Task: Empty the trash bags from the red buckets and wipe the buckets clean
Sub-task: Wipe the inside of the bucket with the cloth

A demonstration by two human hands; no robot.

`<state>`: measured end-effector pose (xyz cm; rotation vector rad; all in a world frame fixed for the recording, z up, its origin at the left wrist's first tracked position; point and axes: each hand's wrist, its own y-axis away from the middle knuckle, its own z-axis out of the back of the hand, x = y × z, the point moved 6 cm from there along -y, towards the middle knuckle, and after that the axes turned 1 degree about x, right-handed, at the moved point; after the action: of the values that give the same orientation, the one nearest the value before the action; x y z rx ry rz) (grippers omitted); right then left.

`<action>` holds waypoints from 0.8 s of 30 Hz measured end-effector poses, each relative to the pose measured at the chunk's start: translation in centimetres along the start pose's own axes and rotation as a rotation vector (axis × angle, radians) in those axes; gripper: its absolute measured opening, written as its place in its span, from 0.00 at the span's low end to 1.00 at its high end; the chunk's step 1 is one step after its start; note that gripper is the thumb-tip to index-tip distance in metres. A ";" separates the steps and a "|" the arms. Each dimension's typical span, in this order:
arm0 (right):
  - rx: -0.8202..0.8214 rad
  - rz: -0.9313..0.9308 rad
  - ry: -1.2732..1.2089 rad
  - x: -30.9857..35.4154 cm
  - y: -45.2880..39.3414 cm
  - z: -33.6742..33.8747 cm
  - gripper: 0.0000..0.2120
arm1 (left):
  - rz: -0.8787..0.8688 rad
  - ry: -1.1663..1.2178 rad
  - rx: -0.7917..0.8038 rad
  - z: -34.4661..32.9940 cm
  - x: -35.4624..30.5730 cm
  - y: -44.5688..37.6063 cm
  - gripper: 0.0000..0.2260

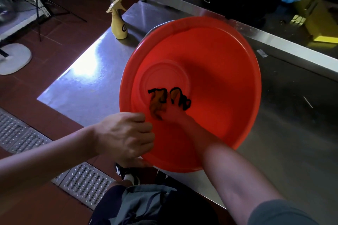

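- Head view, counts: one red bucket [210, 71], one cloth [159, 104], one yellow spray bottle [118, 23], two hands.
- The red bucket lies tipped on a steel table [87, 78], its mouth turned toward the camera, so the inside wall and round bottom show.
- The left hand [126, 135] grips the bucket's near rim at the lower left: fingers curl over the edge into the bucket, thumb underneath outside it.
- The right hand [173, 113] reaches deep inside the bucket, the forearm crossing the near rim. It presses the cloth against the lower inner wall, just at the edge of the round bottom.
- The cloth is orange-brown with a dark border, bunched under and around the right hand's fingers; how tightly the fingers close on it I cannot tell, as red light washes over the hand.
- The spray bottle stands upright on the table's far left corner, just beside the bucket's rim, not touching it.
- A metal floor grate [23, 133] runs along the red tiled floor to the left of the table.
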<state>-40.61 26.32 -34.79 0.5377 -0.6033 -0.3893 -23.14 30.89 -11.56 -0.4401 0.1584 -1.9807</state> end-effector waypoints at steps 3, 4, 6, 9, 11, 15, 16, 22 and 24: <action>-0.060 0.035 -0.214 1.3 1.0 0.0 0.43 | -0.004 -0.004 -0.003 0.1 -0.2 0.0 0.21; -0.080 0.043 -0.275 1.3 1.5 0.8 0.43 | -0.004 -0.002 -0.003 0.1 -0.1 0.0 0.21; -0.112 0.076 -0.260 0.7 1.9 1.9 0.36 | -0.013 -0.001 0.006 0.2 0.0 0.0 0.22; -0.278 0.061 0.014 -0.6 2.1 4.3 0.30 | -0.010 -0.003 0.006 0.2 0.3 0.0 0.22; -0.366 0.103 0.304 -0.7 2.3 5.4 0.34 | 0.007 0.014 -0.001 0.3 0.4 -0.1 0.22; -0.404 0.575 0.759 1.2 2.2 5.3 0.34 | 0.026 0.034 -0.007 0.4 0.6 -0.2 0.22; -0.364 0.660 0.857 1.2 1.9 4.6 0.32 | 0.033 0.040 -0.009 0.5 0.7 -0.2 0.22; -0.350 0.872 1.111 0.5 -0.4 2.0 0.32 | 0.084 0.045 -0.017 0.6 1.4 0.5 0.23; -0.342 0.884 1.116 0.5 -1.2 1.6 0.30 | 0.095 0.058 -0.021 0.7 1.5 0.6 0.23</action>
<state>-41.44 24.50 -34.18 0.0627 0.3408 0.6352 -22.97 29.36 -10.77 -0.3822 0.2334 -1.9004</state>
